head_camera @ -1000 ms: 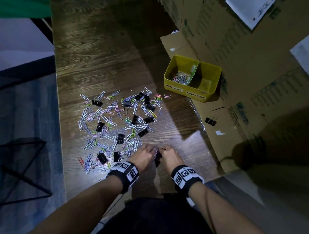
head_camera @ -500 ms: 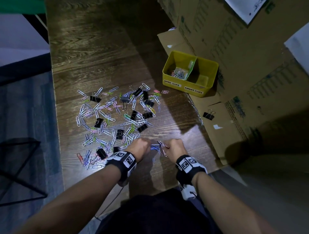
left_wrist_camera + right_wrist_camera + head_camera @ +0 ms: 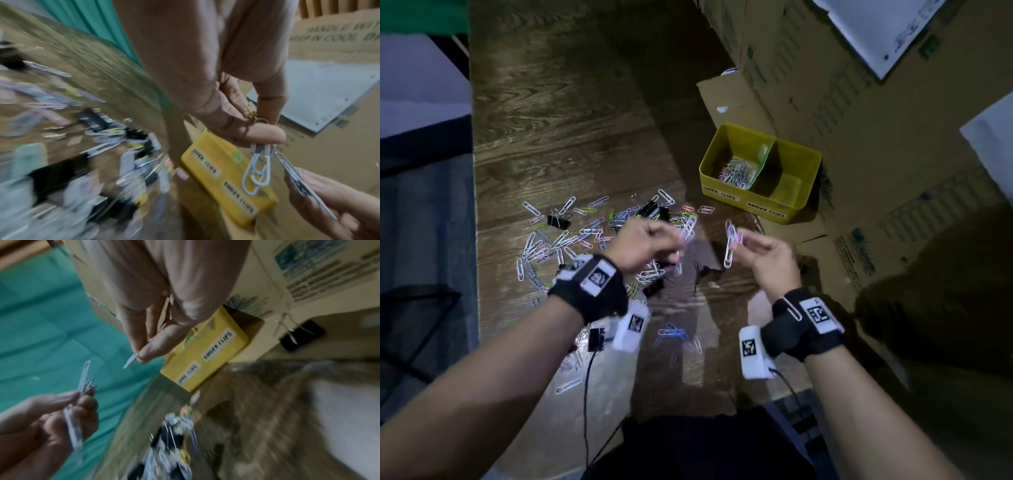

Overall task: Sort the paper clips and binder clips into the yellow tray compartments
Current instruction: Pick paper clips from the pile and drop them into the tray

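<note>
In the head view both hands hover above the wooden table. My left hand (image 3: 674, 240) pinches a bunch of white paper clips (image 3: 257, 170). My right hand (image 3: 743, 240) pinches a few more paper clips (image 3: 730, 241), one dangling down. The yellow tray (image 3: 743, 202) stands ahead to the right. Its left compartment, labelled for paper clips, holds a heap of paper clips (image 3: 736, 171). The right one shows bare yellow floor. A loose pile of paper clips (image 3: 551, 243) and black binder clips (image 3: 558, 221) covers the table under and left of my hands.
Cardboard boxes (image 3: 893, 154) rise behind and right of the tray, with a flattened sheet under it. One binder clip (image 3: 300, 334) lies on that cardboard. A paper clip (image 3: 792, 308) clings to my right wristband. The table's left edge (image 3: 473, 240) drops to dark floor.
Both hands rose from the table's near edge and moved forward toward the tray with paper clips pinched in them. They have drawn apart from each other.
</note>
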A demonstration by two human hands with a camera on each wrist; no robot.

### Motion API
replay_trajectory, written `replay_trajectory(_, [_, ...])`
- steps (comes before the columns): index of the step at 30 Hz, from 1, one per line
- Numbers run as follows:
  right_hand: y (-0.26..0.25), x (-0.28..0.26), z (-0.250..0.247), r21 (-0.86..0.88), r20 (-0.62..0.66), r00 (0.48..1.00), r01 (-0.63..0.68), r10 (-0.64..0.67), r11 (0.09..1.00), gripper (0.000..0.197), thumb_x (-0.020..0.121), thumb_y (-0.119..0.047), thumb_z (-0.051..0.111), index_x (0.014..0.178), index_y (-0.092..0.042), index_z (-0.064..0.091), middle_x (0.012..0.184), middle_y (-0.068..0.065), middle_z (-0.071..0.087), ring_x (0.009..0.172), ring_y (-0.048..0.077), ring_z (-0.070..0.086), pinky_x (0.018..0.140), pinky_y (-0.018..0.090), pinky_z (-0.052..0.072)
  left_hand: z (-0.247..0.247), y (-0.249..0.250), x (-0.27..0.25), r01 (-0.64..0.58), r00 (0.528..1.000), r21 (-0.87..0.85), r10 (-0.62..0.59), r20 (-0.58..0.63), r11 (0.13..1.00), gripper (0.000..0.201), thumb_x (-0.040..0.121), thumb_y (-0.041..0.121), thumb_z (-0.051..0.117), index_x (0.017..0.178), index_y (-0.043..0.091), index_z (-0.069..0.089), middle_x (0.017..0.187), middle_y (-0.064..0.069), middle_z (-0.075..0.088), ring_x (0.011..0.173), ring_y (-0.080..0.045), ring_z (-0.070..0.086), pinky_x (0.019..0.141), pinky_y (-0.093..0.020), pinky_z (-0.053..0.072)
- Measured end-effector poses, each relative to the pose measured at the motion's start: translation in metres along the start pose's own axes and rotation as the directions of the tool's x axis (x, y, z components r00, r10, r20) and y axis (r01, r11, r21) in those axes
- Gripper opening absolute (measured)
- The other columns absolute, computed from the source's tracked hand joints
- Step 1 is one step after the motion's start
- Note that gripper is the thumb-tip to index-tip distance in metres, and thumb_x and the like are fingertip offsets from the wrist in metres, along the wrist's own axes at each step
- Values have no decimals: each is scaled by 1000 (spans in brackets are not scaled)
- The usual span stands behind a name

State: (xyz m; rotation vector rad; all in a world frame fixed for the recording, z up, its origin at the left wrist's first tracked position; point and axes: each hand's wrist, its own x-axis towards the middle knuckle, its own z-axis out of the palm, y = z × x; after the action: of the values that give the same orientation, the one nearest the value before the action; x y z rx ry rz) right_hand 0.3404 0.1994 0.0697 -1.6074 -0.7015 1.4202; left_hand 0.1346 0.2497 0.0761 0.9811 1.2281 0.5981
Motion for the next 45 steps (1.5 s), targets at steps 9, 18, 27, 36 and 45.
replay_trajectory(9, [-96,74,-28,-50,-158,947,275,-280,960,35,79,2,70,113,2,64,102,8,69,77,2,67,69,18,56,54,83,146,-141,977,182,166,-135,973,11,75,2,71,68,11,69,64,-8,69,59,-22,67,65,-39,60])
replay_trajectory(18, [-111,157,-15,-485,6,943,293,-333,824,30,83,-7,68,113,-7,66,101,4,70,90,12,66,85,30,55,50,62,180,-32,991,799,122,-52,600,24,83,20,65,106,20,71,106,-12,68,98,-24,62,85,-21,47])
replay_trajectory(27, [-88,175,13,-837,276,943,330,-184,437,39,84,-19,69,122,-16,62,129,3,60,118,18,55,100,29,41,29,37,127,-234,941,530,327,-87,815,11,82,18,65,87,23,74,82,1,72,73,-12,65,75,-27,53])
replay_trajectory(36, [-43,67,22,-709,505,862,451,-57,542,18,76,-19,77,92,-12,73,84,3,71,67,4,58,65,-1,40,-7,-54,26,-269,963,782,142,229,563,18,83,9,61,94,19,72,90,4,72,79,-13,67,76,-25,52])
replay_trajectory(45, [86,-44,42,-907,418,850,373,321,194,58,78,-45,70,119,-7,55,119,20,58,112,33,55,92,34,43,-1,-155,-52,-575,793,818,230,564,-18,37,84,37,45,110,19,63,110,-1,64,96,-18,51,80,-30,49])
